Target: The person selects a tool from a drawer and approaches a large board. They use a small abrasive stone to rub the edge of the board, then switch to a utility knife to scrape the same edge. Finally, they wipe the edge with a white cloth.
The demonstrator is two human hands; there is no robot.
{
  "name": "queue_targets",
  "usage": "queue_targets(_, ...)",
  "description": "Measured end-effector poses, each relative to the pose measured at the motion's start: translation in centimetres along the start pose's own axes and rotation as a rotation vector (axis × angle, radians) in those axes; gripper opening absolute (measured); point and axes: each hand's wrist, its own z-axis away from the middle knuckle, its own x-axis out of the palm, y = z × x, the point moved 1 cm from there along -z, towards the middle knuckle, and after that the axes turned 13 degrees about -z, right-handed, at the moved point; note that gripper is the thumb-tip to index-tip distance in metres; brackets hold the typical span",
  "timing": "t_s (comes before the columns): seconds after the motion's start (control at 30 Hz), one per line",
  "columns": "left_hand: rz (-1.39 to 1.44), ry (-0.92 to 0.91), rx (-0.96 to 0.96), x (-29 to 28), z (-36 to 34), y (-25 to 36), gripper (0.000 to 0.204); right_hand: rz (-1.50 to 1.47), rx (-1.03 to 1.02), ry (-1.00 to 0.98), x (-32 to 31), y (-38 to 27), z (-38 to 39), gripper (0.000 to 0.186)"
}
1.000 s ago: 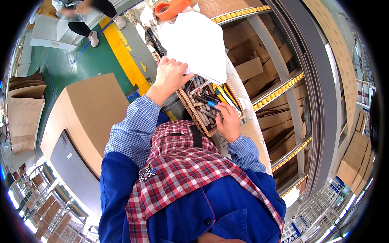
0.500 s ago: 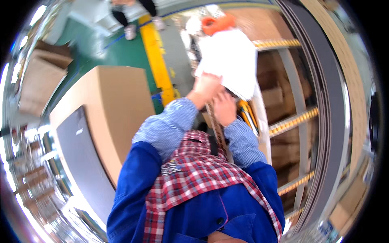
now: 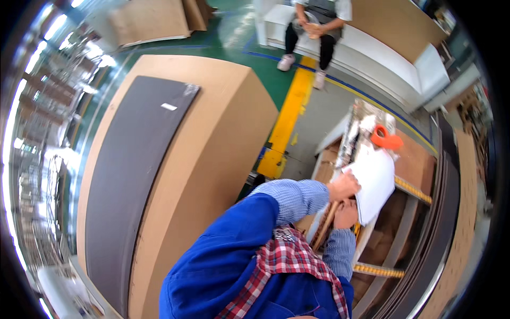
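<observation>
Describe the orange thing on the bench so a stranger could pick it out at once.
Find the long workbench at the right, beside the yellow floor stripe. Past the white sheet that the left hand grips lies the orange tape dispenser. It is the only bright orange thing there.

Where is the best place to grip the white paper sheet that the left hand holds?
Probably the left edge, reached from the left. The white sheet hangs over the workbench; the left hand already pinches that edge, and the right hand sits just below it.
</observation>
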Motion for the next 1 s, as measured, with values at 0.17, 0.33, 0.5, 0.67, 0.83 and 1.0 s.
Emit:
queue_targets(0.17,-0.199,-0.142,-0.114,0.9,2.2,-3.5,0.005,-0.376,-0.135,0.199,-3.5,-0.6,2.0,0.015)
queue_targets(0.33,0.221,-0.050,-0.168,0.1,8.0,-4.5,0.008,-0.612,0.311,0.209,-7.6,1.2,7.9,0.010)
queue_targets(0.5,0.530,-0.338,-0.228,-0.6,16.7,-2.2,0.012,-0.614,0.469,0.252,-8.0,1.5,14.6,0.012)
queue_targets(0.67,0.625,-0.731,-0.324,-1.6,24.8,-0.2,0.020,-0.284,0.359,0.185,-7.0,1.2,15.9,0.018)
queue_targets(0.83,0.678,-0.791,-0.633,-0.6,27.9,-0.5,0.026,-0.150,0.321,0.241,-6.8,1.3,14.1,0.016)
queue_targets(1.0,0.618,-0.800,-0.663,-0.6,28.1,-1.1,0.029,-0.221,0.426,0.272,-7.6,1.6,14.3,0.024)
